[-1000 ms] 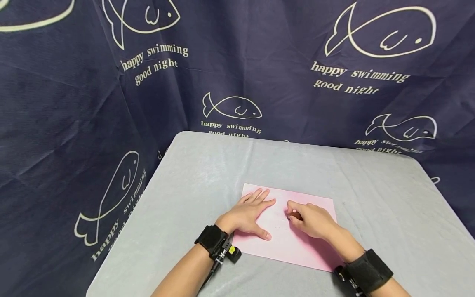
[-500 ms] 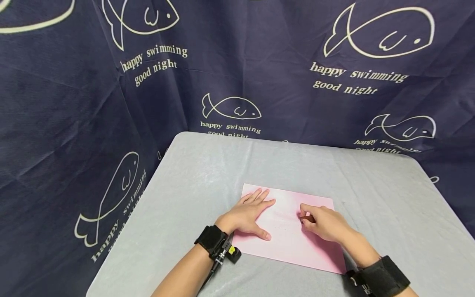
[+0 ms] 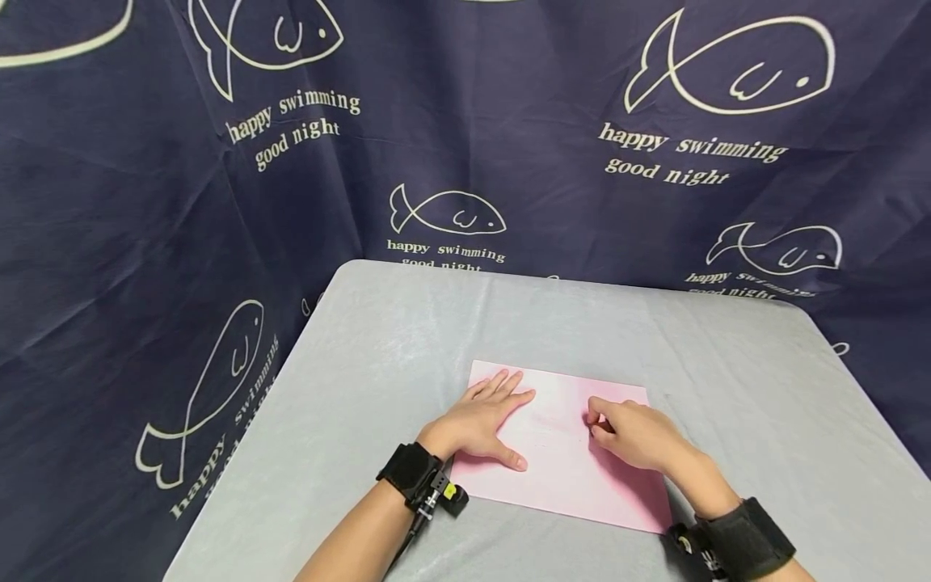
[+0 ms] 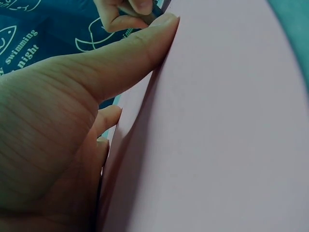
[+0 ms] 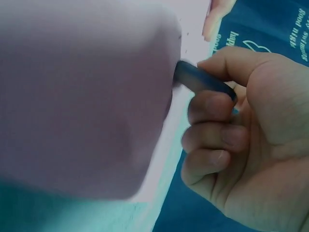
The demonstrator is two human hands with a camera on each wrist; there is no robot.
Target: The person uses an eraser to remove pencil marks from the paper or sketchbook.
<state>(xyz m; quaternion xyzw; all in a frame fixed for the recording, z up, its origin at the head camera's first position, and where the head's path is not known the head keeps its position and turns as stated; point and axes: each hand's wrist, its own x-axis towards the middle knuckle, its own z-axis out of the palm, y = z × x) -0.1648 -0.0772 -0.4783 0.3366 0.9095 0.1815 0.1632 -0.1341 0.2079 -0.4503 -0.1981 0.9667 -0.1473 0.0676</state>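
One pink sheet of paper (image 3: 560, 461) lies on one grey desk (image 3: 393, 339). Two hands show, a left hand (image 3: 476, 424) and a right hand (image 3: 636, 436). One dark pen (image 5: 203, 82) is present. Two black wristbands (image 3: 409, 473) are worn.

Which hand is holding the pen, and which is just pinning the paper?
The right hand grips the dark pen, tip on the pink paper. The left hand lies flat on the paper, fingers straight, holding nothing.

"happy swimming good night" is being shown repeatedly, printed in cream beneath fish outlines, on the dark blue backdrop cloth (image 3: 509, 121) across the upper frame.
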